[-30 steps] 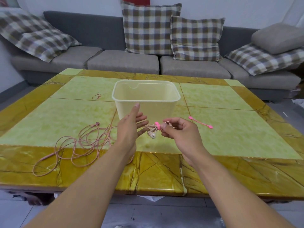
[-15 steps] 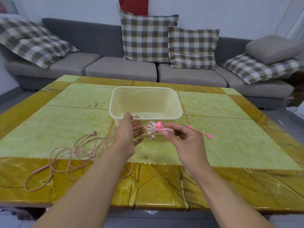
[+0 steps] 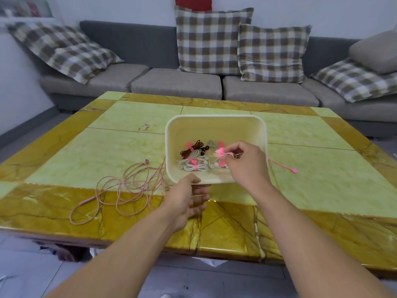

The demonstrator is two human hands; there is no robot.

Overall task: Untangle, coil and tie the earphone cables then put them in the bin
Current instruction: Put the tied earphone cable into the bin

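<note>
Right hand pinching tied coil over bin; left hand gripping its near rim.

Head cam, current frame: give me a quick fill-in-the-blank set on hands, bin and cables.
1. The right hand pinches a coiled cable tied with a pink tie over the ____.
2. The left hand grips the bin by its ____ rim.
3. The loose cable on the table is ____ in colour.

Missing words: bin; near; pink
</note>
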